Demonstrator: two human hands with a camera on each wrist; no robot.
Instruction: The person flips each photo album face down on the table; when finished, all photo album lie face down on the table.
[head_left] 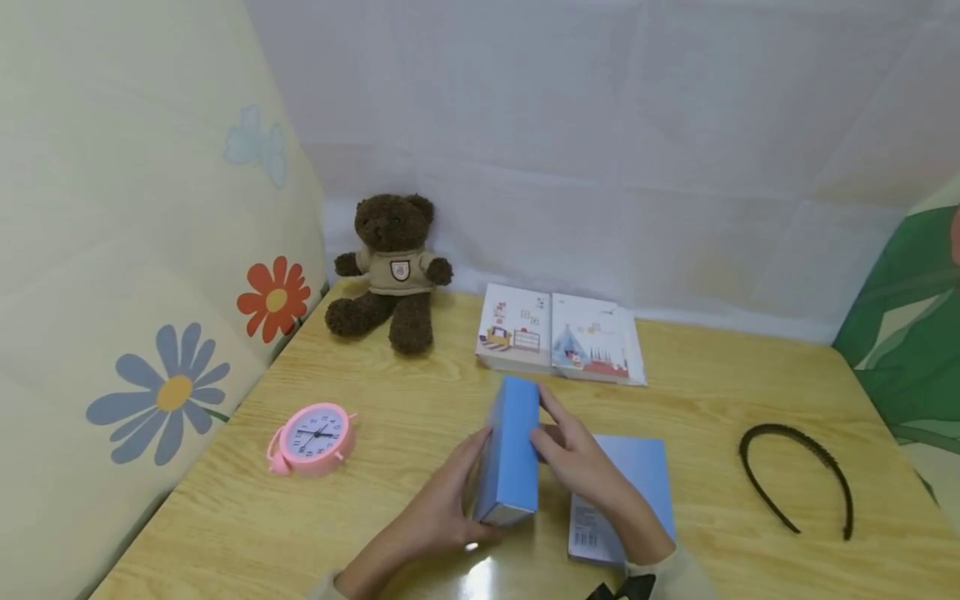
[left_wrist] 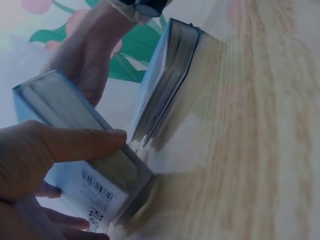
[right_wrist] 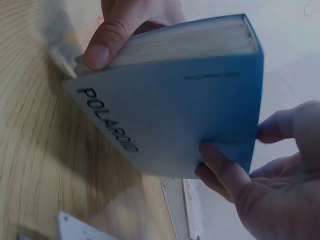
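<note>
Pinching the blue book [head_left: 510, 450] from both sides: with the left hand [head_left: 450, 492] low on its near end, laying the thumb across the pale page edge; with the right hand [head_left: 577, 458] farther up, curling fingers against the cover and the spine. Held on edge over the near middle of the table [head_left: 420, 400], with the spine up, the long axis running away from the person and the page end facing back. Filled between its covers with a thick block of pale pages. Marked in dark capitals, on the cover toward the right hand, with POLAROID; on the opposite cover, with a barcode and lettering partly hidden by fingers.

Just to the right, partly under the right forearm, a second book [head_left: 652, 475], also blue, lying flat, with a barcode at its near left corner. Farther right, a black headband [head_left: 795, 430], curved side away. To the left, a pink alarm clock [head_left: 318, 437], dial up, with numerals round it. Behind, a white picture book [head_left: 517, 325] with printed furniture and a tent, its small lettering unreadable. At back left, a brown teddy bear [head_left: 397, 267], seated, in a tan shirt with a shield badge.
</note>
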